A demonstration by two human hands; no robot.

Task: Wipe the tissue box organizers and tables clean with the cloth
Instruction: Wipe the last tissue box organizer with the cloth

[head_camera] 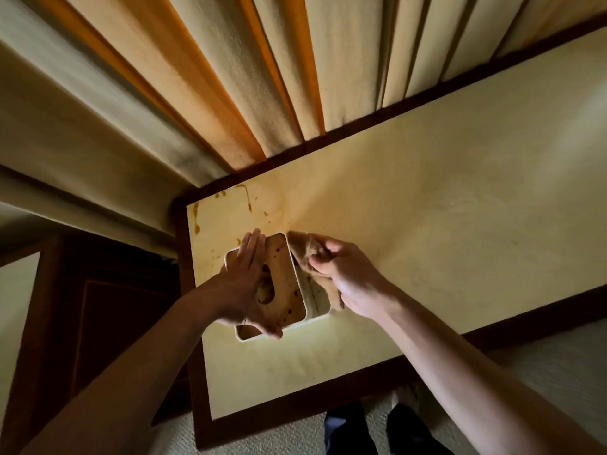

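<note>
Forearms reach in from the bottom edge over the cream table [427,198], whose far-left corner carries brown stains [244,197], so the tabletop is judged not yet wiped there. Tissue box organizer [284,280] sits near that corner, wooden lid spotted dark red; left hand [246,280] lies on it, fingers straight, thumb at the near edge. Right hand [345,274] pinches the bunched cloth [303,249] against the organizer's right side, apparently mid-wipe.

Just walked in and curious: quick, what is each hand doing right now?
Left hand: open, straight fingers pressing on the brown wooden lid of the cream tissue box organizer.
Right hand: closed, gripping the crumpled tan cloth.
</note>
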